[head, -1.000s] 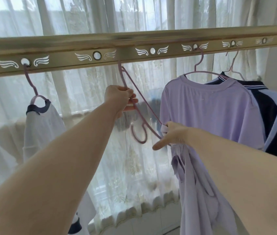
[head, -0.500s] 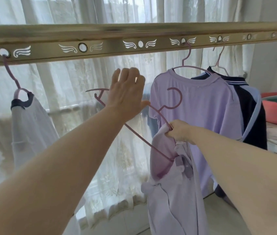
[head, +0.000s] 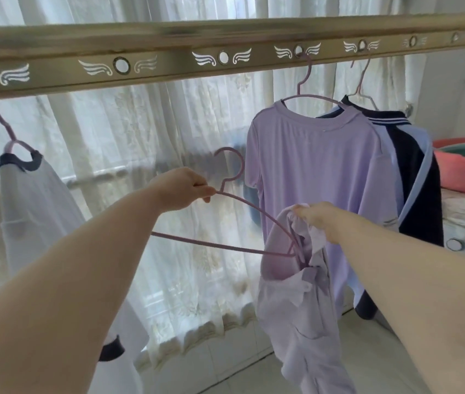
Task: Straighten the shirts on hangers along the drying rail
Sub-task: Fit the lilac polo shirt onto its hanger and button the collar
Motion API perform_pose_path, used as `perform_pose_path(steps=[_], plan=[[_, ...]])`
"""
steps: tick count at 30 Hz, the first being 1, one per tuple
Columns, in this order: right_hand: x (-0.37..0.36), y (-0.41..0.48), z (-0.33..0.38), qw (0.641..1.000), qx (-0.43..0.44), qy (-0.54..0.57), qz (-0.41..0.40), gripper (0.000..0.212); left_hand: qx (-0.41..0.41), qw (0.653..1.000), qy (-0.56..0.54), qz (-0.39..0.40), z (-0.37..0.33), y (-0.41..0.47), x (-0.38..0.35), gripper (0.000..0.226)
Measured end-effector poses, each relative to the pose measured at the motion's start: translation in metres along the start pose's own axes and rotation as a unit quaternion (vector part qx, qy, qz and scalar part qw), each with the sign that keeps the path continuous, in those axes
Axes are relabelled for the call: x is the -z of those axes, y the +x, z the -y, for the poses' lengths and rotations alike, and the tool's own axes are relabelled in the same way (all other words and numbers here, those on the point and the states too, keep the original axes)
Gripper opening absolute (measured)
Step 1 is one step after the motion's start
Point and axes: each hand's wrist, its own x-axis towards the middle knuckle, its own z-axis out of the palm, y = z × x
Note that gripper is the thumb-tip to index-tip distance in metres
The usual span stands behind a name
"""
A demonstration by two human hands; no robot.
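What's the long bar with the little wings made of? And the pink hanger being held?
The drying rail looks like metal, brushed gold: it has a dull sheen and neat punched holes. The held hanger is thin mauve wire, probably metal with a matte coating; I can't be sure.

The person shows only as two arms and hands. The left forearm (head: 83,265) is bare along all of its visible length, down to the left hand (head: 181,189), whose wrist and fingers are bare too. The right forearm (head: 410,274) and right hand (head: 315,218) are likewise bare. The wide lens swells both arms toward the lower edge, so they taper to slim wrists
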Motion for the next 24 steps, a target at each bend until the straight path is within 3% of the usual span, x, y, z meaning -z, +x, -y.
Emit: perform_pose_path(steps=[6, 9, 13, 15, 17, 19, 20, 21, 22, 24], plan=[[0.002, -0.003, 0.003, 0.997, 0.066, 0.033, -0.007, 0.021, 0.024, 0.991, -0.091, -0.094, 0.002, -0.009, 0.001, 0.025], [-0.002, -0.01, 0.012, 0.991, 0.115, 0.065, -0.001, 0.022, 0.032, 0.985, -0.143, -0.095, 0.0, -0.009, -0.013, 0.026], [-0.015, -0.022, 0.041, 0.984, 0.15, 0.063, 0.074, 0.021, 0.031, 0.977, -0.198, -0.074, -0.018, -0.005, -0.052, 0.025], [-0.02, -0.031, 0.06, 0.975, 0.183, 0.002, 0.123, 0.021, 0.032, 0.957, -0.275, -0.084, -0.028, -0.005, -0.071, 0.025], [-0.017, -0.039, 0.082, 0.943, 0.268, -0.173, 0.095, 0.025, 0.039, 0.924, -0.365, -0.106, -0.03, -0.003, -0.08, 0.024], [-0.011, -0.048, 0.1, 0.845, 0.358, -0.397, -0.017, 0.033, 0.032, 0.9, -0.419, -0.119, -0.029, -0.002, -0.078, 0.024], [-0.009, -0.053, 0.106, 0.799, 0.385, -0.457, -0.063, 0.035, 0.023, 0.895, -0.427, -0.124, -0.03, -0.001, -0.074, 0.024], [-0.006, -0.053, 0.11, 0.78, 0.385, -0.486, -0.084, 0.045, 0.01, 0.895, -0.427, -0.128, -0.032, 0.002, -0.068, 0.025], [-0.004, -0.052, 0.112, 0.787, 0.37, -0.487, -0.079, 0.05, -0.005, 0.898, -0.42, -0.131, -0.033, 0.006, -0.063, 0.024], [-0.002, -0.047, 0.11, 0.828, 0.346, -0.44, -0.028, 0.033, -0.037, 0.909, -0.38, -0.165, -0.031, 0.013, -0.055, 0.017]])
